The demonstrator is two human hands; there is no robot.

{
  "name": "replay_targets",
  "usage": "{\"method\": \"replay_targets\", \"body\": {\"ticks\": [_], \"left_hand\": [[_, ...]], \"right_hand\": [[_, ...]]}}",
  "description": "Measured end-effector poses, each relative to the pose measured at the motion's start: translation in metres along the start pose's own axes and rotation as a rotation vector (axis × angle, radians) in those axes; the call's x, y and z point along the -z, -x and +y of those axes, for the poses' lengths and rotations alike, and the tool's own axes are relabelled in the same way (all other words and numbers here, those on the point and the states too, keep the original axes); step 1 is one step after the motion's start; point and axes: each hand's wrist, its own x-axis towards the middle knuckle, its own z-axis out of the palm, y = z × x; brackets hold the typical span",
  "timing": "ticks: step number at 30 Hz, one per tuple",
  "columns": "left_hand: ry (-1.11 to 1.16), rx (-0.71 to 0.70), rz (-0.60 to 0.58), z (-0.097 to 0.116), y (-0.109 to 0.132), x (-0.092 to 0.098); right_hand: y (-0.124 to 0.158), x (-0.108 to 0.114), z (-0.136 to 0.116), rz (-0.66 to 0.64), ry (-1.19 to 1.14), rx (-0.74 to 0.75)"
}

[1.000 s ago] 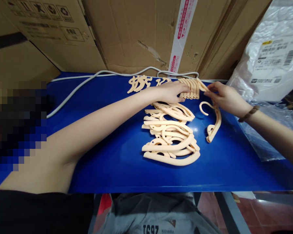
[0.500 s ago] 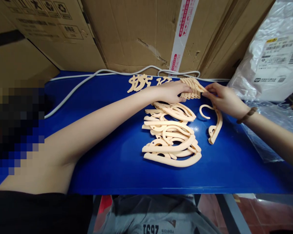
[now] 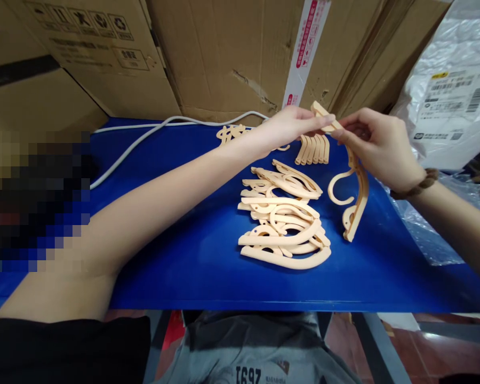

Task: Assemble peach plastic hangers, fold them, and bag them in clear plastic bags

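My left hand (image 3: 294, 125) pinches a cream plastic hanger arm (image 3: 319, 110) raised above the back of the blue table. Close beside it, my right hand (image 3: 380, 144) is closed on a partly assembled folding hanger (image 3: 360, 200), whose hook and one arm hang down below the fingers. The inner end of the raised arm meets my right fingertips; whether it is joined to the hanger is hidden. Below my hands lies a row of loose hanger arms (image 3: 312, 150). A pile of folded hangers (image 3: 284, 213) spreads over the middle of the table.
Loose hooks (image 3: 230, 133) lie at the back, partly behind my left forearm. A white cable (image 3: 144, 129) runs along the table's rear edge before cardboard boxes (image 3: 224, 53). At right stand a bubble-wrapped parcel (image 3: 444, 106) and clear plastic film (image 3: 436, 234) on the blue table (image 3: 208, 282).
My left hand has lifted from the row of arms and come up to my right hand, holding an arm. The right hand and its hanger have risen slightly.
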Motion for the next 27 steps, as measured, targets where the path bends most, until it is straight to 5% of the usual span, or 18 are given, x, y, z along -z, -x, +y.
{"method": "replay_targets", "body": {"ticks": [4,7,10,14,18,21,27], "left_hand": [[0.066,0.028,0.061,0.008,0.004,0.003],[-0.066,0.061,0.168,0.011,0.009,0.011],[-0.251,0.019,0.166,0.020,0.017,0.022],[-0.416,-0.105,0.115,0.037,0.025,0.035],[-0.755,-0.178,0.204,0.041,0.032,0.047],[-1.002,-0.108,0.301,0.029,0.033,0.061],[-0.897,0.205,0.356,-0.025,0.028,0.115]], "right_hand": [[-0.015,0.007,-0.019,0.059,-0.026,0.057],[-0.025,0.014,-0.029,0.092,0.182,0.105],[-0.032,0.020,-0.046,0.014,0.557,0.242],[-0.041,0.020,-0.072,-0.106,0.700,0.310],[-0.057,0.010,-0.072,-0.144,0.324,0.250],[-0.069,0.003,-0.053,-0.192,0.019,0.154],[-0.074,-0.001,-0.023,-0.378,-0.400,-0.161]]}}
